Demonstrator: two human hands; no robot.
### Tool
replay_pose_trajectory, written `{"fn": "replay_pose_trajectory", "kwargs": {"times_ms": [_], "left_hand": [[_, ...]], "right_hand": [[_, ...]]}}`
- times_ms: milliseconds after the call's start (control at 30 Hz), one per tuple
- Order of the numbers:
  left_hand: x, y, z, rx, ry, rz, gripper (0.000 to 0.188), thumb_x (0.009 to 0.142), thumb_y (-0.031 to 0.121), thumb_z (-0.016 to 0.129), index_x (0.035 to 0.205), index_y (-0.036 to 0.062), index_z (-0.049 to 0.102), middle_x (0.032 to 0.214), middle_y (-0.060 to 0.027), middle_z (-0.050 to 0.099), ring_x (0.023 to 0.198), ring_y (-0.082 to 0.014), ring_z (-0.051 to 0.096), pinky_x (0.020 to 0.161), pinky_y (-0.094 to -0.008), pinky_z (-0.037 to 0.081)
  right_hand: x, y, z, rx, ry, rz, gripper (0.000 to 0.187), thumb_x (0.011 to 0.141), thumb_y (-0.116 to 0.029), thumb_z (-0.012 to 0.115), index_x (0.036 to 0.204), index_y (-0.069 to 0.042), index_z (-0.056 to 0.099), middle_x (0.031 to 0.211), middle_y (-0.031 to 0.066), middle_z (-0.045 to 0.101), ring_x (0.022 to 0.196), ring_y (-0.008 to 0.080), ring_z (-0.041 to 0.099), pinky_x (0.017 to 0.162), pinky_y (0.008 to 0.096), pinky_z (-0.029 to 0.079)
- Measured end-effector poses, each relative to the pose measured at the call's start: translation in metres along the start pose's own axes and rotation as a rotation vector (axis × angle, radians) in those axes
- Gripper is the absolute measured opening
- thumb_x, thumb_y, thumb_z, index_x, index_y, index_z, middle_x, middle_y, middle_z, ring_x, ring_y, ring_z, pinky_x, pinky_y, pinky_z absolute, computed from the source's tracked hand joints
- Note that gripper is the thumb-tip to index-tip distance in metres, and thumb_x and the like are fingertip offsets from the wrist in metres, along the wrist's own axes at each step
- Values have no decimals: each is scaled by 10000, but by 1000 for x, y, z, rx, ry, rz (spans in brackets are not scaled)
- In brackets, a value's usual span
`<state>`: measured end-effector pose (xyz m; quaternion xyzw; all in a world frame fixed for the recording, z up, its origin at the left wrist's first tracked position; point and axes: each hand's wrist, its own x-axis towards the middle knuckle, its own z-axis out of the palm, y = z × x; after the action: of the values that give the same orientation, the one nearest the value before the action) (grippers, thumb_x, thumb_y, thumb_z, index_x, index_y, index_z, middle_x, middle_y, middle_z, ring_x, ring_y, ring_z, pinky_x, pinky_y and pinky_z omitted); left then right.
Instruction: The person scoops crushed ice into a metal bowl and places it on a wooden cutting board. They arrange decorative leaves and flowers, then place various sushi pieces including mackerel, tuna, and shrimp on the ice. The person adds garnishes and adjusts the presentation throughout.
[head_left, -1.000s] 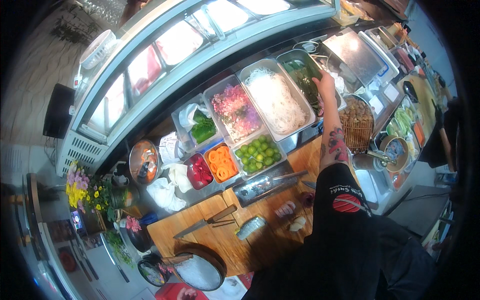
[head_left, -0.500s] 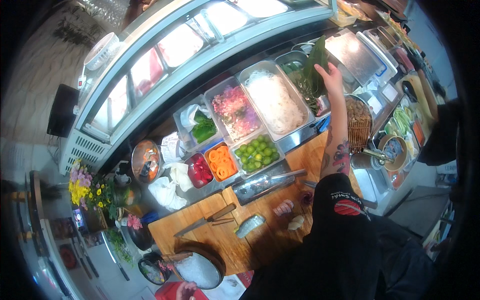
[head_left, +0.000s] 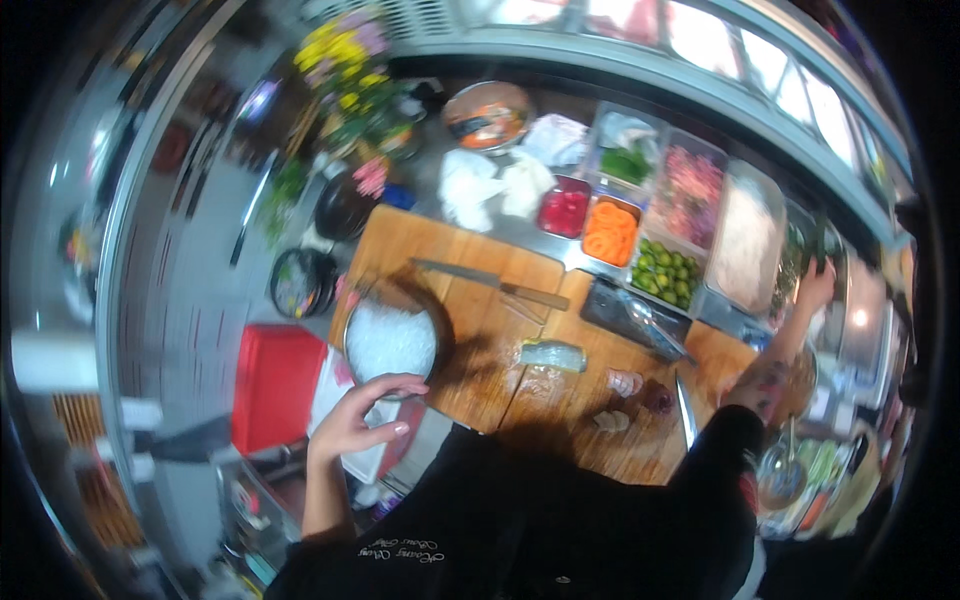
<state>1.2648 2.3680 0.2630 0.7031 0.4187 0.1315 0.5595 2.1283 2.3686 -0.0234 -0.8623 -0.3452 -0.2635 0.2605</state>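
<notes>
My left hand (head_left: 365, 418) is at the near rim of a round bowl of crushed ice (head_left: 392, 342). Its fingers are stretched out, the thumb apart from them, and nothing shows in its grip. Far to the right, my right hand (head_left: 815, 284) pinches a long dark green leaf (head_left: 820, 238) above the containers. On the wooden cutting board (head_left: 480, 360) lie a knife (head_left: 458, 272), a pair of chopsticks (head_left: 524, 311), a silvery piece of fish (head_left: 553, 355) and small pinkish slices (head_left: 625, 381). A second blade (head_left: 686, 408) lies near my right sleeve.
Behind the board stand tubs of carrot curls (head_left: 610, 232), small green citrus (head_left: 664, 272), red pieces (head_left: 564, 207) and white shreds (head_left: 745, 235). A dark tray (head_left: 625, 315) sits before them. White cloths (head_left: 470, 188) and flowers (head_left: 345, 60) are at back left; a red lid (head_left: 272, 385) is left.
My view has swung left. My left hand has come further into sight, up to the ice bowl. My right hand still holds the leaf over the containers.
</notes>
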Motion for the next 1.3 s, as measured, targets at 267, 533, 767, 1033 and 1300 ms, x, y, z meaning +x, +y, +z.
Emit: {"fn": "replay_pose_trajectory", "kwargs": {"times_ms": [267,533,767,1033,1300], "left_hand": [[-64,-37,-17,-107,192,30,157,934,47,733,1083,1,734,1081,-100,744,1017,-177,700,909,-322,543],[40,-133,-39,-668,363,260,614,941,31,730,1493,1,463,1367,-89,604,1210,-165,622,990,-314,528],[-12,-225,-98,-726,386,-95,247,976,179,731,1131,-13,737,947,4,725,839,-42,609,707,-239,499],[-11,-246,-121,-587,474,49,295,970,251,746,1116,-4,733,894,-28,740,833,-51,661,695,-228,524],[-26,-244,-119,-1039,289,-42,381,1058,206,604,1377,16,524,1061,-86,720,880,-117,707,717,-269,592]], "right_hand": [[-32,-223,-132,462,27,-20,380,907,-323,790,1193,-77,750,1120,126,764,996,277,722,892,357,546],[-298,-578,-279,1098,-1141,-237,197,899,-140,813,1037,-23,735,877,2,713,754,96,624,699,261,515],[-400,-685,-291,1172,-1449,186,154,893,-54,800,1001,-8,700,883,-10,714,792,62,636,704,254,527],[-426,-703,-312,1214,-1514,213,258,921,-34,765,1160,32,695,983,43,751,844,73,678,764,239,554],[-414,-700,-320,1248,-1359,357,217,978,-70,707,1166,38,695,1008,59,757,841,78,684,741,243,556]]}}
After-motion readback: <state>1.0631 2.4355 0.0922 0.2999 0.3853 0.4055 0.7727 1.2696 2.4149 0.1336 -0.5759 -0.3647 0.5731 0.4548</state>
